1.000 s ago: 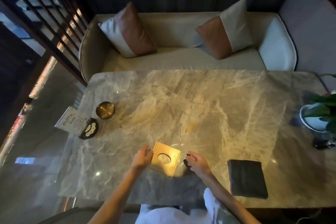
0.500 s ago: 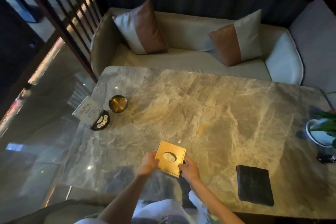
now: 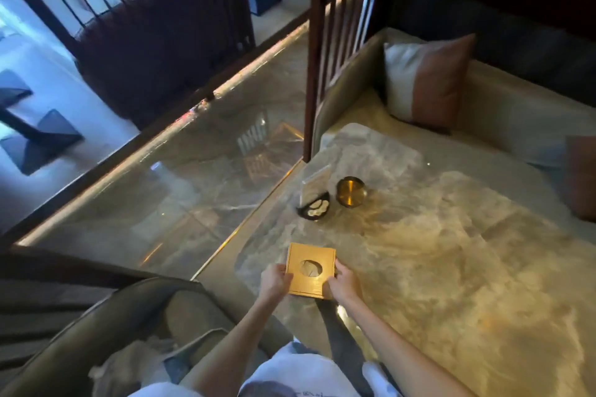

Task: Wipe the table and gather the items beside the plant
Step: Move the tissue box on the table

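Note:
A square gold box (image 3: 310,270) with a round hole in its top is held over the near left corner of the marble table (image 3: 451,267). My left hand (image 3: 274,279) grips its left edge and my right hand (image 3: 342,282) grips its right edge. Farther along the table's left edge stand a round gold dish (image 3: 351,192), a small black dish (image 3: 314,209) with pale pieces in it, and a clear upright card stand (image 3: 315,183). The plant and the dark cloth are out of view.
A beige sofa (image 3: 503,113) with a brown and white cushion (image 3: 425,80) runs behind the table. A dark wooden slatted screen (image 3: 335,42) stands at the table's far left corner. Glossy stone floor (image 3: 180,190) lies left of the table, and a padded seat (image 3: 135,325) sits by my legs.
The view has swung left, so the plant and the dark cloth have left the frame. Both hands have carried the gold box toward the table's left end, nearer the two dishes.

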The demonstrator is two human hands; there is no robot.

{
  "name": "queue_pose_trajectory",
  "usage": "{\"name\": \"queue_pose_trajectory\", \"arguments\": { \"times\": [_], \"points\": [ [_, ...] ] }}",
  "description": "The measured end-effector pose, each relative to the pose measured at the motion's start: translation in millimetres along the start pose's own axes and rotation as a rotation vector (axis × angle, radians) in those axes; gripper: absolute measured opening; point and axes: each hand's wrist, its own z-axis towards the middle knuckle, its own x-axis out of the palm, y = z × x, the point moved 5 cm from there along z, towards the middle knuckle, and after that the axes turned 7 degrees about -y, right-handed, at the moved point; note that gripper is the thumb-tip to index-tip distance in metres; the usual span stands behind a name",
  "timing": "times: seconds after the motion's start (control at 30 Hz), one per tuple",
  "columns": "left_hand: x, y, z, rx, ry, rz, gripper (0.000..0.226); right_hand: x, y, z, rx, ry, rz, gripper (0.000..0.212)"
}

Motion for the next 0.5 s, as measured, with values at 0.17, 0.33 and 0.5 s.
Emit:
{"name": "queue_pose_trajectory", "arguments": {
  "times": [0.17, 0.33, 0.5],
  "points": [
    [-33.4, 13.6, 25.5, -0.079, -0.051, -0.146, 0.016, 37.3, 55.2, 19.0, 0.003, 0.055, -0.06, 0.055],
    [-33.0, 26.5, 40.4, -0.154, -0.084, -0.249, 0.008, 47.5, 85.2, 30.5, -0.029, 0.063, -0.176, 0.056],
    [-28.5, 33.2, 44.8, -0.189, -0.066, -0.302, 0.014, 47.7, 93.8, 32.3, -0.065, 0.091, -0.214, 0.056]
  ]
}}
